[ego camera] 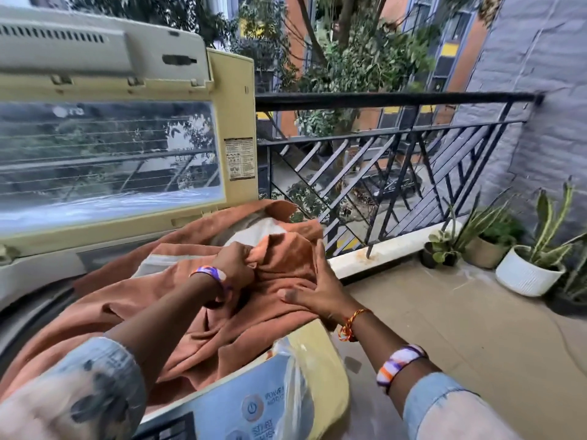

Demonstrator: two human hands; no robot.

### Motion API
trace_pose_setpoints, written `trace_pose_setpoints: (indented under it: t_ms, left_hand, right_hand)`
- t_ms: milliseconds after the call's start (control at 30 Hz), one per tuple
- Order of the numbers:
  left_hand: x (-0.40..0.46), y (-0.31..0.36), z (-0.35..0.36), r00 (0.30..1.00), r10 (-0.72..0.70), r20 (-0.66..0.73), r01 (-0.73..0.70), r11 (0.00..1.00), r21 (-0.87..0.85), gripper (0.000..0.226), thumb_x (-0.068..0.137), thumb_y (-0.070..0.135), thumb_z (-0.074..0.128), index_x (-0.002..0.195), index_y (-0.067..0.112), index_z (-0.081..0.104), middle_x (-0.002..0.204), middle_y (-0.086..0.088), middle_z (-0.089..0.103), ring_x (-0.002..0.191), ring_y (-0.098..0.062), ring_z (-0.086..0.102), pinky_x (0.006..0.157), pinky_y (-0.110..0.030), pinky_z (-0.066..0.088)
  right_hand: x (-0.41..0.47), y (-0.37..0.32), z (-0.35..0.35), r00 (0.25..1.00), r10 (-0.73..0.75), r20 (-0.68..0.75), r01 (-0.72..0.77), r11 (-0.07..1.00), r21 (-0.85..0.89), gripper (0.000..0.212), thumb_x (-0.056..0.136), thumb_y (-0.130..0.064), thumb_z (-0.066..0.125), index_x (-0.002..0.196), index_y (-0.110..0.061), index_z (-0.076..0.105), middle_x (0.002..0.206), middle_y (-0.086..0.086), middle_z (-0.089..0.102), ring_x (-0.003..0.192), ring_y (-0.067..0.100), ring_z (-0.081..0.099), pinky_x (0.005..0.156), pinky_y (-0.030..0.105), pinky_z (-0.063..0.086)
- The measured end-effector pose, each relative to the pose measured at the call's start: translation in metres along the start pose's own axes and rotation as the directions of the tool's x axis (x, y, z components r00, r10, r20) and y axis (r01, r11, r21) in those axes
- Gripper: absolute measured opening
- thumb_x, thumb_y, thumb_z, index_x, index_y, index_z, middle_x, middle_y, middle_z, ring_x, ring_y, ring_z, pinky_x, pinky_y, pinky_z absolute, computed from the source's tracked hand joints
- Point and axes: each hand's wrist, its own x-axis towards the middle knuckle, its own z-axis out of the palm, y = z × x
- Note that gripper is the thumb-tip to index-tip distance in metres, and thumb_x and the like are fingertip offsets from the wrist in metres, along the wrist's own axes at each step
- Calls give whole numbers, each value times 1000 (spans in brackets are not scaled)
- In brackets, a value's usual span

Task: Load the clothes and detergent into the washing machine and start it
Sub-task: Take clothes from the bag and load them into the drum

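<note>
A large rust-orange cloth [152, 300] lies heaped over the open top of a pale yellow top-loading washing machine [320, 354]. Its lid [108, 147] with a clear window stands raised at the back. My left hand [233, 265] grips a bunched fold of the cloth near the middle of the opening. My right hand [317, 290] lies just to the right of it, fingers spread and pressing flat on the cloth at the machine's right rim. A white patch of fabric [260, 231] shows beyond the hands. The control panel [254, 408] with power and start buttons sits at the near edge. No detergent is in view.
A black metal balcony railing [397, 147] runs along the right of the machine. Potted plants, one in a white pot [527, 276], stand in the far right corner against a grey wall [540, 90]. Beige floor tiles [444, 312] stretch to the right.
</note>
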Motion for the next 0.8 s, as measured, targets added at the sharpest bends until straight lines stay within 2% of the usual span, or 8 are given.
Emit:
trace_pose_setpoints:
  t_ms: [100,200,267,333,533,633,700,800]
  left_hand:
    - [-17,1,-9,980,15,198,-31,996,78,26,76,0,49,57,15,42,59,6,46,56,-6,44,40,-8,30]
    - [-29,4,-16,935,-36,353,-25,986,167,21,75,2,57,70,20,47,74,5,55,65,-3,52,44,-9,35]
    - [-34,7,-20,930,-38,365,-40,978,205,19,75,5,60,75,20,48,76,1,56,67,-11,51,47,-13,38]
    - [-36,7,-22,936,22,352,-90,980,180,24,75,2,58,63,18,45,63,5,50,55,-7,44,39,-7,33]
    - [-55,2,-36,941,204,270,-262,944,202,27,72,19,72,79,27,47,81,9,54,79,-11,50,57,-18,36]
    - [-66,-6,-58,946,298,131,-321,916,238,65,64,40,80,118,30,45,104,11,55,100,-11,51,76,-16,34]
    - [-65,-11,-72,949,315,-15,-309,938,155,111,52,46,84,141,23,23,135,-2,43,126,-18,41,98,-17,31]
    - [-66,-18,-79,922,371,-113,-375,927,-18,142,28,60,70,148,18,8,152,-8,15,143,-18,14,113,-18,10]
  right_hand:
    - [-1,-7,-6,996,33,-87,-53,972,-229,150,38,-60,80,142,-31,-22,155,14,4,144,26,10,117,43,20]
    - [-1,-13,-13,998,4,-55,-26,915,-403,115,62,-35,81,148,-26,5,153,16,10,140,32,20,111,29,21]
    - [-2,-20,-9,999,-35,-22,22,898,-440,95,60,-37,81,140,-27,32,143,12,38,130,30,40,103,24,28]
    - [5,-14,-6,996,-34,-81,0,922,-388,88,50,-57,75,130,-42,42,122,7,62,114,29,58,96,35,47]
    - [-23,-41,0,945,-107,-309,-11,935,-355,42,59,-38,63,95,-17,66,97,17,70,96,36,63,63,28,41]
    - [-29,-68,0,848,-267,-458,116,936,-331,28,68,-22,65,96,-20,68,94,12,72,93,32,65,61,20,35]
    - [-24,-95,3,795,-337,-504,227,936,-268,25,71,-13,65,95,-17,68,95,11,71,92,29,65,63,20,35]
    - [-19,-135,27,768,-477,-427,410,879,-244,28,67,-17,62,94,-21,68,94,0,71,92,18,65,77,24,48]
